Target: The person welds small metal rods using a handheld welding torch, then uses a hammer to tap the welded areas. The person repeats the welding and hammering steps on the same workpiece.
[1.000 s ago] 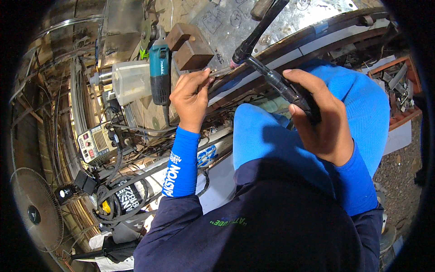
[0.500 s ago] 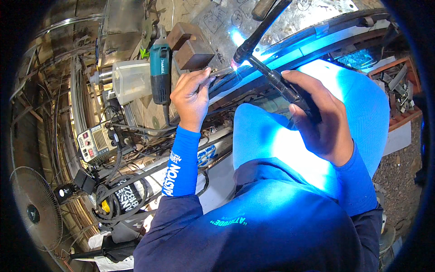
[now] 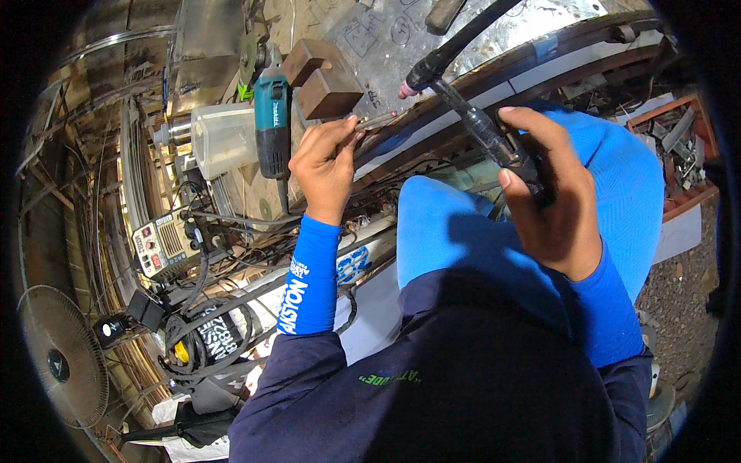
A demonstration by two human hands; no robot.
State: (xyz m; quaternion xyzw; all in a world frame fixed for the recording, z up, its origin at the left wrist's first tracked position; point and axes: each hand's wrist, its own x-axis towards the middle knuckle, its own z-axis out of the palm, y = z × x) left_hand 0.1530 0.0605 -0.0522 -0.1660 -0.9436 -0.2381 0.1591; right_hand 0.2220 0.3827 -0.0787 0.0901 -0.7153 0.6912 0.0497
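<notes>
My right hand (image 3: 567,201) is wrapped round a black TIG welding torch (image 3: 482,127). The torch's pink nozzle (image 3: 407,90) stands over the edge of the metal-topped table, with no arc burning. Between thumb and fingers, my left hand (image 3: 324,162) pinches a short, thin metal rod (image 3: 378,120). The rod's far tip looks reddish and lies just below the nozzle, apart from it. Close beyond my left hand sits a notched brown steel block (image 3: 332,94). A teal and black angle grinder (image 3: 273,127) lies to its left.
Marked sheet metal (image 3: 370,35) covers the tabletop. A clear plastic container (image 3: 220,139) stands left of the grinder. Farther left are a welding machine (image 3: 164,245), tangled cables and a fan (image 3: 62,355). At right, a reddish crate (image 3: 687,202) holds metal scraps.
The bright blue arc at the nozzle has gone out. My right hand has shifted the torch slightly up and to the right, away from the rod. My left hand has hardly moved.
</notes>
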